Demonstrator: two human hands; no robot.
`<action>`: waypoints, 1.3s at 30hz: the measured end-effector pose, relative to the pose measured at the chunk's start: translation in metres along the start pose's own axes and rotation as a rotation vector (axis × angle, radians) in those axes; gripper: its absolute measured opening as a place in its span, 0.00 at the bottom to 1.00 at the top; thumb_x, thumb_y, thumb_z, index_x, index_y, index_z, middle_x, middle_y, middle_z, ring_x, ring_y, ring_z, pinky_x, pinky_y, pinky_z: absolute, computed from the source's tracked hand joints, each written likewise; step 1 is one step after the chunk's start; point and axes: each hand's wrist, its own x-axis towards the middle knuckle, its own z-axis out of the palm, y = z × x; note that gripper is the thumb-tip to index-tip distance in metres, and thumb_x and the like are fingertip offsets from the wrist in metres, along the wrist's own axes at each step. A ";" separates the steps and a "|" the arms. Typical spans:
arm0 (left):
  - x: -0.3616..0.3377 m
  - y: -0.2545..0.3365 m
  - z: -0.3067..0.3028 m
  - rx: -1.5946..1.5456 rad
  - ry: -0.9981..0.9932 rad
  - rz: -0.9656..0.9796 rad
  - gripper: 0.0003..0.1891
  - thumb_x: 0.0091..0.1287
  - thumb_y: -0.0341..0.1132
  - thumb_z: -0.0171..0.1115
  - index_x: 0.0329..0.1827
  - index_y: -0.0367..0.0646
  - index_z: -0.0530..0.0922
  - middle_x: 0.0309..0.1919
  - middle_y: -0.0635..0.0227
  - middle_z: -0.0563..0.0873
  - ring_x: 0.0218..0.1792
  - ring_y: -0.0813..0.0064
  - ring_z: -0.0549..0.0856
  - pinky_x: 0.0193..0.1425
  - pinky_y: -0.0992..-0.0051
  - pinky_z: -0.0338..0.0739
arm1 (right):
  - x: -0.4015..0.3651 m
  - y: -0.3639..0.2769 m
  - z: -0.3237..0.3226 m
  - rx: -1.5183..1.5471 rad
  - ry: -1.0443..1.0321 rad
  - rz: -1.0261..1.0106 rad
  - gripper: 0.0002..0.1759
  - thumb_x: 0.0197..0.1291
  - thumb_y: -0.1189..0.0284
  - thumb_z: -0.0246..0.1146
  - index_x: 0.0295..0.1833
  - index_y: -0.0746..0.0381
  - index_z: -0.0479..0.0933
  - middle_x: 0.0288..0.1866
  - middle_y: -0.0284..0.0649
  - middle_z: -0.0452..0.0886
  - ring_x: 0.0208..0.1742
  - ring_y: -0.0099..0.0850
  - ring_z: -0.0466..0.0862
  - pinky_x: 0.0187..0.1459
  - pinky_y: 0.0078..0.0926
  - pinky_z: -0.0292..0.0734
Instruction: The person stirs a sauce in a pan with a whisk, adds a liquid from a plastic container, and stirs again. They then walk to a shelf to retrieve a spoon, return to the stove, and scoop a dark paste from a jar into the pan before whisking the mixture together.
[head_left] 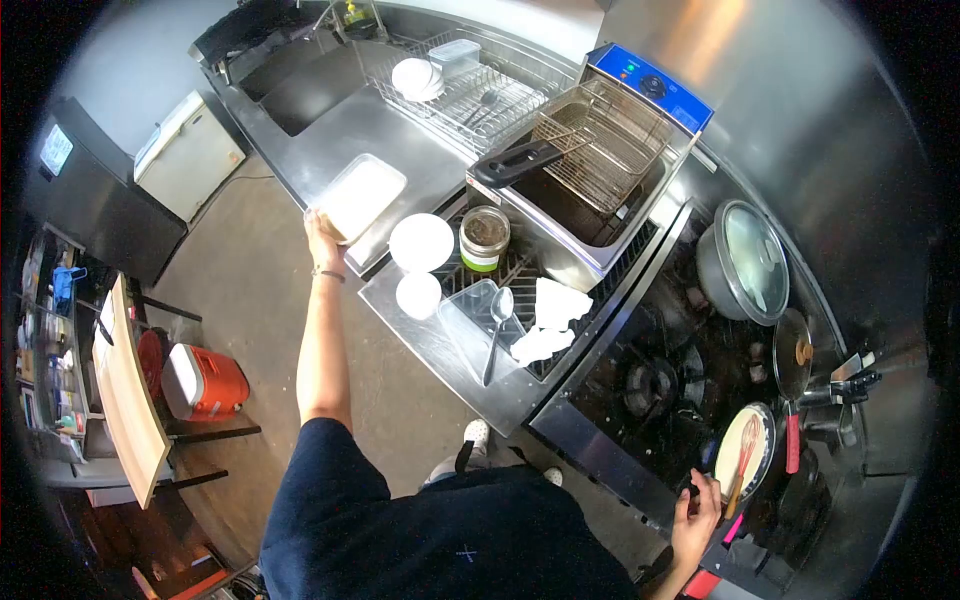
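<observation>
My left hand (322,238) is stretched out far to the left, closed on the near edge of a rectangular plastic container (365,195) with white contents. That container is over the steel counter. My right hand (697,505) is at the front of the stove with its fingers loosely bent and apart, nothing visible in them. Just beside its fingertips is a frying pan (768,455) with a pale creamy mixture. A whisk (746,445) with a wooden handle lies in the pan, its handle close to my right hand but apparently apart from it.
Between my hands stand white bowls (421,243), a jar (484,238), a clear tray (466,322) with a spoon (500,308), and white paper (560,303). Behind are a deep fryer (560,225) with basket and a dish rack (480,95). A lidded pot (742,262) stands on the stove.
</observation>
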 end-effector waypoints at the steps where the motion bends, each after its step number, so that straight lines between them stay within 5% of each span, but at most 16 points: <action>1: -0.012 0.014 0.000 -0.001 0.001 0.004 0.18 0.71 0.50 0.44 0.60 0.55 0.67 0.55 0.71 0.73 0.56 0.69 0.75 0.50 0.63 0.78 | 0.001 -0.003 0.001 0.023 -0.022 0.011 0.17 0.53 0.80 0.57 0.51 0.65 0.76 0.45 0.50 0.75 0.48 0.47 0.77 0.52 0.37 0.70; 5: -0.056 0.040 -0.014 0.086 -0.194 0.083 0.20 0.71 0.49 0.45 0.62 0.54 0.67 0.57 0.71 0.72 0.62 0.71 0.70 0.58 0.65 0.73 | 0.004 -0.003 0.006 0.121 -0.099 -0.002 0.17 0.53 0.81 0.57 0.51 0.64 0.76 0.43 0.47 0.76 0.44 0.43 0.78 0.47 0.34 0.73; 10: -0.178 0.080 0.016 0.068 -0.405 -0.112 0.21 0.71 0.48 0.46 0.60 0.46 0.68 0.58 0.67 0.72 0.61 0.71 0.70 0.63 0.68 0.68 | 0.008 -0.002 0.004 0.174 -0.114 -0.093 0.17 0.54 0.82 0.57 0.50 0.64 0.76 0.40 0.44 0.77 0.38 0.35 0.80 0.32 0.24 0.73; 17: -0.342 0.033 0.091 0.104 -0.537 -0.241 0.19 0.72 0.43 0.43 0.59 0.40 0.67 0.54 0.65 0.73 0.58 0.71 0.73 0.62 0.71 0.68 | -0.005 0.051 -0.022 0.288 -0.069 -0.082 0.14 0.56 0.81 0.59 0.49 0.63 0.78 0.32 0.41 0.78 0.23 0.25 0.74 0.24 0.20 0.68; 25: -0.495 -0.066 0.201 0.200 -0.874 -0.339 0.18 0.72 0.39 0.43 0.60 0.41 0.67 0.52 0.64 0.74 0.53 0.75 0.73 0.60 0.75 0.67 | -0.051 0.160 -0.076 0.430 0.004 0.044 0.15 0.55 0.81 0.61 0.49 0.62 0.79 0.31 0.40 0.78 0.21 0.22 0.72 0.24 0.19 0.66; 31: -0.584 -0.125 0.269 0.175 -1.051 -0.428 0.18 0.72 0.38 0.43 0.60 0.38 0.67 0.52 0.64 0.74 0.55 0.74 0.72 0.62 0.75 0.64 | -0.088 0.235 -0.097 0.483 0.082 0.137 0.18 0.55 0.82 0.60 0.53 0.60 0.77 0.35 0.42 0.81 0.27 0.26 0.79 0.28 0.21 0.74; 37: -0.631 -0.149 0.304 0.254 -1.090 -0.242 0.18 0.71 0.37 0.43 0.60 0.38 0.67 0.53 0.63 0.74 0.55 0.73 0.73 0.62 0.74 0.65 | -0.100 0.281 -0.092 0.516 0.160 0.150 0.17 0.54 0.81 0.63 0.51 0.59 0.79 0.38 0.39 0.80 0.25 0.24 0.75 0.29 0.20 0.73; 39: -0.634 -0.152 0.307 0.245 -1.082 -0.252 0.18 0.71 0.37 0.43 0.60 0.38 0.66 0.53 0.63 0.74 0.55 0.72 0.73 0.62 0.74 0.65 | -0.085 0.285 -0.087 0.175 0.343 0.080 0.22 0.51 0.79 0.65 0.54 0.54 0.78 0.46 0.40 0.76 0.31 0.29 0.78 0.33 0.24 0.76</action>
